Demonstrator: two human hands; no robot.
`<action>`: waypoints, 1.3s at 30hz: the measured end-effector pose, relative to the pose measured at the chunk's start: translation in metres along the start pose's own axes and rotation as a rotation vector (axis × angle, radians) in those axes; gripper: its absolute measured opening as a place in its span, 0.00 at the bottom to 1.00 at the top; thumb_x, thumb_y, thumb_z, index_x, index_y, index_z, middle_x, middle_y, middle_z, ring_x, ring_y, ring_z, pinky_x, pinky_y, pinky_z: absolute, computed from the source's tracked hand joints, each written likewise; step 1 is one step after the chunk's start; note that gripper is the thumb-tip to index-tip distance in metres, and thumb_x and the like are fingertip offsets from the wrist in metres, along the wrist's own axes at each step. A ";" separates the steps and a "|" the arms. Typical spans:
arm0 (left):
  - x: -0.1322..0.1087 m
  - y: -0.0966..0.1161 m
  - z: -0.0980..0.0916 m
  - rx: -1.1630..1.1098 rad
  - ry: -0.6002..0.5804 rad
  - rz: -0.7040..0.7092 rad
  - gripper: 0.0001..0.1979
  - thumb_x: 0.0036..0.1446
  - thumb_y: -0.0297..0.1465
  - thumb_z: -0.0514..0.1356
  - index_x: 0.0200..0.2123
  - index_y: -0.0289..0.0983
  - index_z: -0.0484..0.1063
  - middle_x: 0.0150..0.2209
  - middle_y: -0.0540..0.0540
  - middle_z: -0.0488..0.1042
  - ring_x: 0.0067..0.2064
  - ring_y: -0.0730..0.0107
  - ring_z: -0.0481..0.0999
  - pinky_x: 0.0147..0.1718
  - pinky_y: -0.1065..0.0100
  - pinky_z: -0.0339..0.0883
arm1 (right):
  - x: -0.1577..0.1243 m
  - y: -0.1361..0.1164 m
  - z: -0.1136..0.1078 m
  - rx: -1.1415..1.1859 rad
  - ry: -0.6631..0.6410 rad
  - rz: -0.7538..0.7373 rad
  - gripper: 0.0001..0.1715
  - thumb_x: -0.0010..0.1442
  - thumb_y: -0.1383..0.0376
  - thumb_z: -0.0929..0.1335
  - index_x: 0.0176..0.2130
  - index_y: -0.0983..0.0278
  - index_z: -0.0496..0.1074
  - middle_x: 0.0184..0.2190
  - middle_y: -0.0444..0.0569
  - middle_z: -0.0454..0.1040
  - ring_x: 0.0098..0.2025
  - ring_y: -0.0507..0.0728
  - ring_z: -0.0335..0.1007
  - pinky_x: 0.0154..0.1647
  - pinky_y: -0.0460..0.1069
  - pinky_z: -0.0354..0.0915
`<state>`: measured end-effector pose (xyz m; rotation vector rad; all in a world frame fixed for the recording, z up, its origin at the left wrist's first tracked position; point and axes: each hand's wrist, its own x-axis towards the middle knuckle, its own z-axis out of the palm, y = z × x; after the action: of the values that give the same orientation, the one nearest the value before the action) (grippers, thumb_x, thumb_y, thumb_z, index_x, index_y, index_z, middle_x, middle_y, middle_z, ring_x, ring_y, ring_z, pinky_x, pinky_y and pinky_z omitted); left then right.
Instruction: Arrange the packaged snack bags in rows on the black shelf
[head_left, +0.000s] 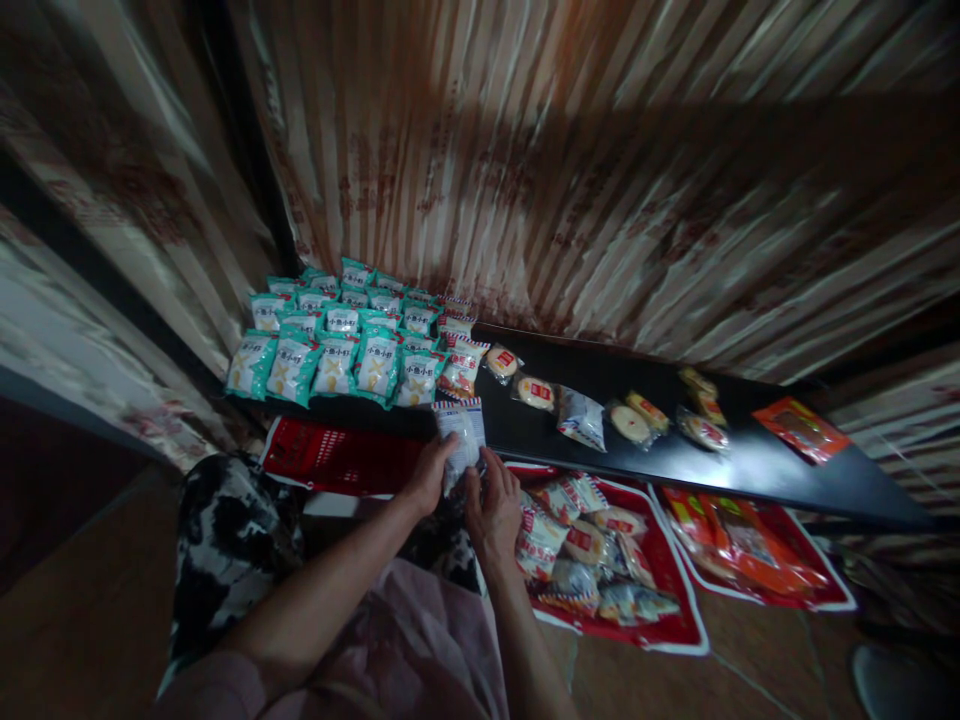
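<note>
holding a white snack packet (461, 438) upright against the front edge of the black shelf (750, 462), left hand (429, 478) and right hand (493, 508) both pinched shut on its lower half. hemmed on the shelf by rows of teal packets (337, 350) at left, cracker packets (536, 392) just right. below, flanked by a red basket (330, 455) and a red tray (667, 580) of snacks.

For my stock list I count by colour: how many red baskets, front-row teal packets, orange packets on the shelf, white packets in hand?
Red baskets: 3
Teal packets, front row: 5
Orange packet, shelf: 1
White packet, held by left hand and right hand: 1
Total: 10
</note>
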<state>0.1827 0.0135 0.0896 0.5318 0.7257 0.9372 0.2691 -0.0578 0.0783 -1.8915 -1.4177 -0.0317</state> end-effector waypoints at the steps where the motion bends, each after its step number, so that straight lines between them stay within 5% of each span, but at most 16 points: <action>1: 0.000 0.000 0.000 0.002 0.003 -0.001 0.22 0.43 0.45 0.66 0.38 0.36 0.73 0.36 0.47 0.79 0.40 0.65 0.78 0.38 0.69 0.69 | -0.001 0.000 0.000 -0.003 -0.008 0.009 0.24 0.64 0.56 0.59 0.54 0.66 0.68 0.51 0.58 0.72 0.52 0.63 0.65 0.52 0.61 0.62; 15: -0.006 -0.005 -0.004 0.151 0.037 0.040 0.21 0.49 0.44 0.61 0.40 0.35 0.73 0.36 0.46 0.77 0.41 0.65 0.75 0.38 0.69 0.66 | -0.002 -0.013 -0.009 0.010 -0.099 0.214 0.37 0.61 0.46 0.57 0.57 0.69 0.63 0.48 0.62 0.72 0.51 0.66 0.66 0.49 0.60 0.63; 24: -0.017 0.007 0.010 0.381 0.015 0.112 0.16 0.54 0.40 0.56 0.40 0.36 0.72 0.42 0.45 0.76 0.44 0.65 0.73 0.42 0.69 0.65 | 0.000 -0.011 -0.013 0.092 -0.115 0.259 0.40 0.56 0.42 0.62 0.56 0.68 0.63 0.48 0.62 0.71 0.47 0.66 0.68 0.48 0.60 0.64; 32: -0.022 0.010 0.018 0.528 -0.007 0.121 0.16 0.58 0.39 0.53 0.43 0.37 0.72 0.44 0.46 0.75 0.50 0.65 0.70 0.50 0.67 0.62 | 0.003 -0.002 -0.020 0.120 -0.034 0.223 0.40 0.52 0.41 0.65 0.52 0.66 0.66 0.50 0.62 0.64 0.51 0.66 0.62 0.49 0.61 0.64; 39: -0.018 0.003 0.017 0.464 -0.084 0.131 0.15 0.58 0.35 0.54 0.47 0.39 0.70 0.49 0.46 0.74 0.52 0.64 0.71 0.52 0.65 0.64 | 0.009 -0.004 -0.028 0.223 -0.054 0.343 0.34 0.53 0.44 0.65 0.47 0.67 0.71 0.41 0.58 0.71 0.45 0.66 0.66 0.47 0.60 0.63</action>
<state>0.1868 -0.0021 0.1079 1.0313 0.8436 0.8622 0.2802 -0.0664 0.1041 -1.9315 -1.0648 0.3319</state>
